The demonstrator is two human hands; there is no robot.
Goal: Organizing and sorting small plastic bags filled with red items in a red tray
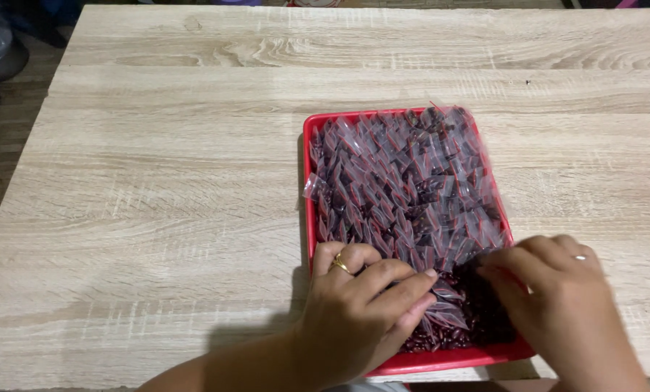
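At the bottom of the frame the left hand point(361, 308) lay over the near left corner of the red tray point(309, 145), its fingers point(401, 284) narrowed and pressed flat on a few clear packets point(445, 308) rather than pinching them; a gold ring showed on one finger. At the lower right, the right hand point(565, 297) curled its fingers down into the loose dark red beans point(485, 319) at the near end of the tray, but whether they held anything I could not tell.

The step looked like arranging filled packets into rows; the next move would seem to call for a light pinch on one thin packet without disturbing its neighbours.

Farther up, the packed rows of bags point(405, 181) filled the tray, overlapping and slanted, their long axes running diagonally. The tray's own long axis ran from bottom to top of the frame, right of centre on the pale wooden counter point(158, 181).
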